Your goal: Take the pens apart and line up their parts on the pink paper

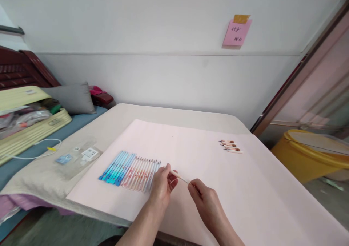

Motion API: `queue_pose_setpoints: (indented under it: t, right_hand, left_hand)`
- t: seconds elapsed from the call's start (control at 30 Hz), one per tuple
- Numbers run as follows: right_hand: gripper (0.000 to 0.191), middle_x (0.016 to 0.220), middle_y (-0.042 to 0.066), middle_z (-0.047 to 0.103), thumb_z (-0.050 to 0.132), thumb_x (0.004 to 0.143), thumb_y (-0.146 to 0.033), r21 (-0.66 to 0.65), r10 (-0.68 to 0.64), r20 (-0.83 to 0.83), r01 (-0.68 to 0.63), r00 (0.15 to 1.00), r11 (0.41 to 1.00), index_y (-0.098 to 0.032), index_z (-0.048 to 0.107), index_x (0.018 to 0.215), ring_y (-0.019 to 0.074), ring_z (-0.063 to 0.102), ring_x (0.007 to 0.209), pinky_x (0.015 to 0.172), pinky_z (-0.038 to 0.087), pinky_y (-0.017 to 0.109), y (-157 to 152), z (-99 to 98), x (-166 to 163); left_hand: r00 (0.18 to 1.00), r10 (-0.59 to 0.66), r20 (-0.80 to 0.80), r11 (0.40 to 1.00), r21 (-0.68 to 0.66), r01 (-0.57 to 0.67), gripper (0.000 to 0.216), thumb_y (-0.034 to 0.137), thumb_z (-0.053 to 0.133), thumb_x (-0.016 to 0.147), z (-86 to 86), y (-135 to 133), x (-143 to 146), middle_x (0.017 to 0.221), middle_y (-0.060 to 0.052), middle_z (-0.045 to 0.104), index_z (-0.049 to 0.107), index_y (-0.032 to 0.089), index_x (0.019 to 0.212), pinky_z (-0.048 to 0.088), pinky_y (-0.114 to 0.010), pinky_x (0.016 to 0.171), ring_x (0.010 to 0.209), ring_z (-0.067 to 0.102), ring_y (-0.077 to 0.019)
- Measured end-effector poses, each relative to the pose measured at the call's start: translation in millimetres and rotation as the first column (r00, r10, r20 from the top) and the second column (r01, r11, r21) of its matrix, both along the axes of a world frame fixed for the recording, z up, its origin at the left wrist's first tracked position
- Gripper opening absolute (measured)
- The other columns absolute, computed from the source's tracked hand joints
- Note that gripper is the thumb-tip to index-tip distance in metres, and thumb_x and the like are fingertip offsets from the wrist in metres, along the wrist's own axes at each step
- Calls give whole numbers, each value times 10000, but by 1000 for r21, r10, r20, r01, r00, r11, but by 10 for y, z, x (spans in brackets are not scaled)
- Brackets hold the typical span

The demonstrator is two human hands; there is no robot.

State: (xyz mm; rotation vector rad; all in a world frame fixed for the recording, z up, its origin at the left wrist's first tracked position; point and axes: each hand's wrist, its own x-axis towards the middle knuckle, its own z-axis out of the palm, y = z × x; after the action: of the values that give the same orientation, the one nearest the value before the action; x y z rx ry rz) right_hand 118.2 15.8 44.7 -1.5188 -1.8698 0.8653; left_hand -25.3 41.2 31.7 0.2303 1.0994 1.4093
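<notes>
Over the front of the white sheet, both hands hold a slim pale pen (pixel 180 176). My left hand (pixel 161 184) pinches its left end between thumb and fingers. At the pen's right end, the closed fingers of my right hand (pixel 205 198) grip the tip, which they hide. Just left of my left hand lies a row of pens: blue ones (pixel 116 167) on the left, pale ones with reddish patterns (pixel 140 173) to their right. Farther back on the right are several short brown-and-white pen parts (pixel 230 145) with dark tips, and a thin white piece (pixel 235 151) beside them.
The white sheet (pixel 191 144) covers much of the table. Clear plastic packaging (pixel 81 158) lies at the table's left. Beyond are a yellow case (pixel 35 129) with bagged items and a grey cushion (pixel 73 96). A yellow bin (pixel 302 155) stands right; a pink note (pixel 237 33) hangs on the wall.
</notes>
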Motion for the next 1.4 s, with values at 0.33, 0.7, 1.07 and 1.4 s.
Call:
queue_pose_setpoints:
  t: [0.33,0.7,1.07,1.4]
  right_hand:
    - [247,509,-55,402,390,850,-382,-71,-20,-71,15,997,997,-278,566,988,131,382,485,503,292,238,38,19,68]
    - [194,542,-60,340,465,805,-400,-107,-122,-195,102,973,989,-236,543,738,108,298,511,477,245,216,82,-37,38]
    - [294,488,-64,360,420,824,-447,-186,-192,-324,136,926,973,-215,518,672,102,311,476,455,248,210,158,-63,123]
    - [289,487,-65,366,431,814,-446,-208,-205,-349,138,914,968,-209,507,667,94,293,456,442,231,216,188,-51,155]
  left_hand:
    - [1000,25,-12,1000,17,-24,306,424,594,721,10,12,-8,698,-65,622,524,140,632,489,-234,563,579,577,-105]
    - [999,-35,-20,996,77,37,257,391,595,736,63,-63,103,739,-84,653,484,161,703,495,-250,619,668,619,-141]
    - [981,-183,62,972,163,171,296,380,599,739,158,-101,92,996,-136,641,510,171,930,485,-281,715,889,623,-206]
    - [984,-158,84,973,181,141,258,397,572,750,133,-93,110,882,-95,662,482,194,881,481,-288,683,812,643,-206]
